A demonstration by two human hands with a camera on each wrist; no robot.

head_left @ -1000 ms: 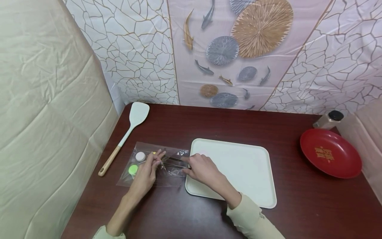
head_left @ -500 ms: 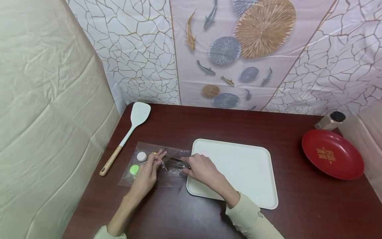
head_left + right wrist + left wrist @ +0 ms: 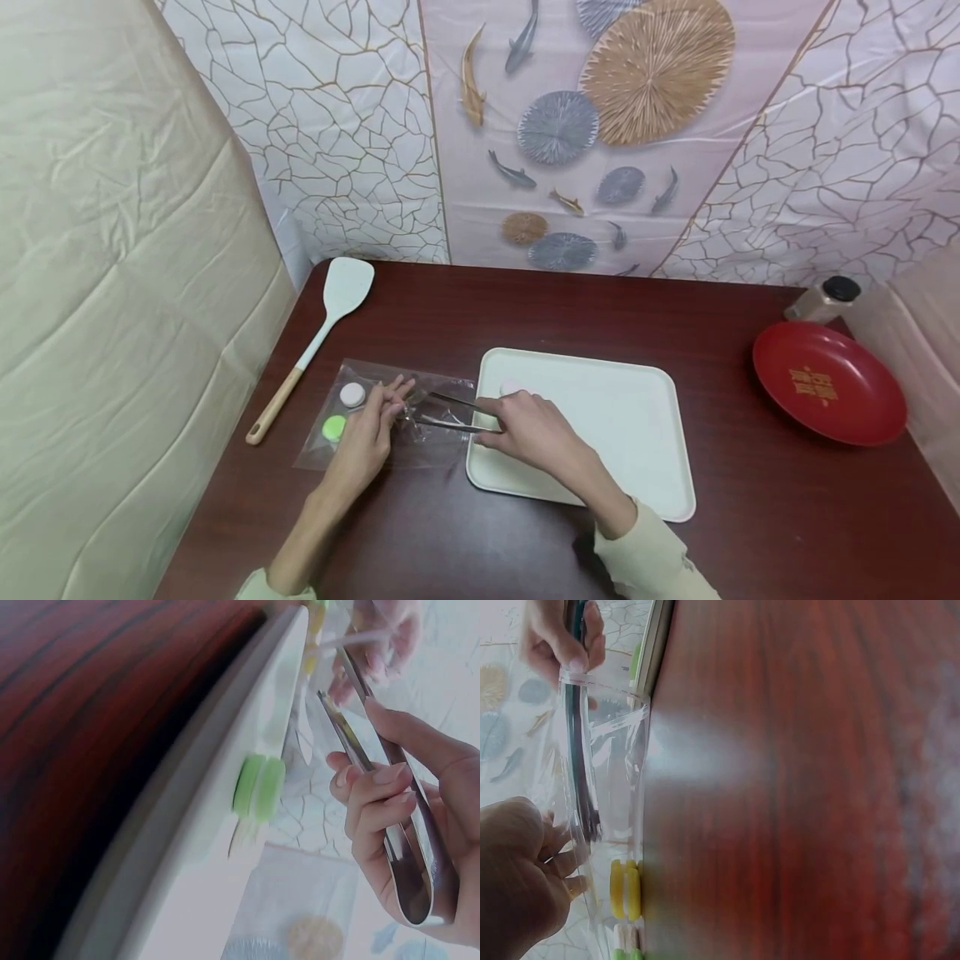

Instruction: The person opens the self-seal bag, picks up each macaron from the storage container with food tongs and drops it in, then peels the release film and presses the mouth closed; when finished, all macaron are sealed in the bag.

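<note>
My left hand (image 3: 363,437) pinches the film of a clear plastic bag (image 3: 427,454) lying on the table. Inside the bag are a white macaron (image 3: 352,394), a bright green macaron (image 3: 334,428) and, seen from the left wrist, a yellow macaron (image 3: 625,890). Metal tongs (image 3: 450,425) are in the grip of my right hand (image 3: 536,429), over the tray's left edge. Their spread tips reach into the bag's mouth, with nothing between them. On the cream tray (image 3: 637,433) sit a pale macaron (image 3: 512,386) and a light green macaron (image 3: 259,787), which the right hand hides from the head view.
A white spatula (image 3: 330,321) with a wooden handle lies at the far left. At the right stand a red plate (image 3: 847,375) and, behind it, a black-capped shaker (image 3: 821,300). Patterned cloth (image 3: 360,167) hangs behind the table.
My right hand has drawn slightly right with the tongs, and their arms have spread wider. The left hand keeps its hold on the bag in about the same place.
</note>
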